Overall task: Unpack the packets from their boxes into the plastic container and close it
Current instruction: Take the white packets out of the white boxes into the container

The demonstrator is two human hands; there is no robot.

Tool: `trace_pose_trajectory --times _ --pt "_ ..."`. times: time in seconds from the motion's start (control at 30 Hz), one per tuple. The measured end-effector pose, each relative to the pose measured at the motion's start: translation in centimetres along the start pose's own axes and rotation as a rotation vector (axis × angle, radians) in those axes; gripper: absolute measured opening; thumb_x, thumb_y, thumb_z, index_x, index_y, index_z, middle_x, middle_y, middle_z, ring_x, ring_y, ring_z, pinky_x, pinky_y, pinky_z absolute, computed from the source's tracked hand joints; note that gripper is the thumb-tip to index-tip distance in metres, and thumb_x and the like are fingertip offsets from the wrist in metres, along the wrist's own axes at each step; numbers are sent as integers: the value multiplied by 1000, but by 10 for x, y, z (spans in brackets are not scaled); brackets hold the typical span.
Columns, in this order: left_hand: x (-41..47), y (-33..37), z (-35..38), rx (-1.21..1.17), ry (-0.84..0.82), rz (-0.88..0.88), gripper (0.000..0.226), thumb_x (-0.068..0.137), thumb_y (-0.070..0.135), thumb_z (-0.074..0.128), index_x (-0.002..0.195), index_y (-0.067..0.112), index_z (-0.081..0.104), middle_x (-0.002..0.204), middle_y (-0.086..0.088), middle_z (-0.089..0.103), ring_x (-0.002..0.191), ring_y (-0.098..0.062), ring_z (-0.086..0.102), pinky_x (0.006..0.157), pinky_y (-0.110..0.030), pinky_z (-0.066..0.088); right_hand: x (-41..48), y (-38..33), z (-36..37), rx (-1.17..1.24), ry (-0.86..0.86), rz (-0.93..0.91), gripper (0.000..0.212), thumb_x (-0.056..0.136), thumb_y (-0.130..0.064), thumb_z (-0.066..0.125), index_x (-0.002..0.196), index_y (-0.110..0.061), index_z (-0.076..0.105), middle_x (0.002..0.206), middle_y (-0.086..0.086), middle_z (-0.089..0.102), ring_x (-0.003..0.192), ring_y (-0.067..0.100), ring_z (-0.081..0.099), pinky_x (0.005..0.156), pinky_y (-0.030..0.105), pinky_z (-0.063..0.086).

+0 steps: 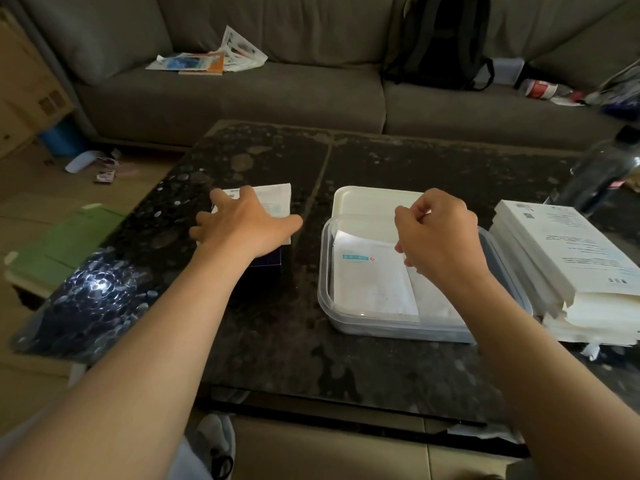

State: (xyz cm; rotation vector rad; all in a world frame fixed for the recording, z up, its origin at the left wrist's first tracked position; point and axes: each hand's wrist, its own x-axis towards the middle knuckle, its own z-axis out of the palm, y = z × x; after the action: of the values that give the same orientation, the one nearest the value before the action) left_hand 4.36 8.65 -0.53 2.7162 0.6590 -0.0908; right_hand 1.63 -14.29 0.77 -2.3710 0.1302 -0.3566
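Observation:
A clear plastic container (346, 317) stands on the dark table (277, 341) at centre right, with white packets (374, 282) lying flat inside. Its white lid (367, 202) lies just behind it. My right hand (440, 237) hovers over the container with fingers loosely curled, holding nothing that I can see. My left hand (242, 223) lies spread with straight fingers on a white packet (277, 199), which sits on top of a dark blue box (266, 261) left of the container.
A stack of white packets (568, 271) sits at the right of the container. A dark bottle (602, 171) stands at the far right. A green flattened box (65, 244) lies off the table's left edge. A grey sofa (277, 98) with papers and a backpack is behind.

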Motion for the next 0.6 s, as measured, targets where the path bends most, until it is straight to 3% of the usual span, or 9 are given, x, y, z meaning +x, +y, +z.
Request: trace_pose_trajectory --times 0.17,0.23,0.33,0.4,0.5,0.6 --pt "-16 20 -16 -168 24 78 92 68 71 59 146 30 32 145 -8 28 130 -42 37 97 -57 43 1 1 -1 17 -56 -42 17 98 -30 62 85 -23 54 75 0 67 68 19 70 65 38 64" --pt "-25 28 -23 -241 30 156 90 69 69 58 146 30 34 141 -5 30 127 -39 41 96 -55 45 -1 -1 -1 28 -94 -83 11 97 -26 65 97 -24 54 77 -5 65 69 16 69 60 26 60" --pt "-38 41 -30 -408 -6 292 75 74 63 63 139 31 45 132 -1 37 118 -26 48 89 -43 47 -2 -2 -1 -29 -147 -194 50 95 -19 69 136 -31 43 101 -13 64 71 6 61 56 5 42" --pt "-47 48 -33 -510 -62 387 64 70 62 65 127 33 53 127 3 44 109 -19 52 86 -39 49 -2 -2 -1 -85 -150 -273 78 93 -18 72 153 -36 25 125 -10 56 82 3 56 62 3 34" --pt "-61 56 -36 -625 -223 519 54 65 60 61 113 34 57 115 6 57 101 -11 56 78 -31 49 -1 2 -5 -156 -75 -384 97 89 -17 77 158 -41 13 146 3 40 108 11 52 80 15 48" --pt "-67 59 -38 -741 -383 567 38 67 55 58 99 35 63 104 6 64 100 -14 60 75 -30 46 2 6 -13 -244 108 -402 90 85 -22 81 155 -39 27 151 15 34 133 32 45 94 45 54"
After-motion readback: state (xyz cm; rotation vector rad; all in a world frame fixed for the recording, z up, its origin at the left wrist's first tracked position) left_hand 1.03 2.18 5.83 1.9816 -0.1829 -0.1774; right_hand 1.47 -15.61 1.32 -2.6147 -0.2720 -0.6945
